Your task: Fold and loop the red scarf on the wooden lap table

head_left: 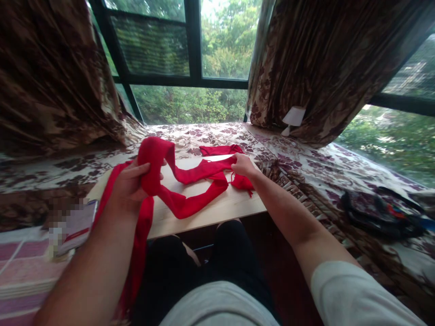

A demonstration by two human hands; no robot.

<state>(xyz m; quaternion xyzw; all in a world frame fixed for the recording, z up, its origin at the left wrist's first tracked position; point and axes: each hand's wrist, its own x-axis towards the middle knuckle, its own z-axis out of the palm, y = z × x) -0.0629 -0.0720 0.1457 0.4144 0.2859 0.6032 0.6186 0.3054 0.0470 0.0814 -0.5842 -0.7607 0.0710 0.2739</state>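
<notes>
A long red cloth strip (195, 209) runs between my hands in folded loops above the table. My left hand (131, 181) is closed around a wide loop of it, fingers and thumb on either side, and more of the strip hangs down past that forearm toward my lap. At the other side my right hand (244, 165) pinches the strip near its folded end. A small red piece with fringe (242, 182) lies on the table just below that hand. Another folded red cloth (220, 150) rests farther back, by the table's far edge.
The pale wooden table (207, 219) stands over my knees. Patterned fabric (190, 132) covers the window ledge behind it. A small white lamp (294, 117) is at the back right, dark straps or a bag (377, 213) lie far right, and a flat packet (78, 226) sits left.
</notes>
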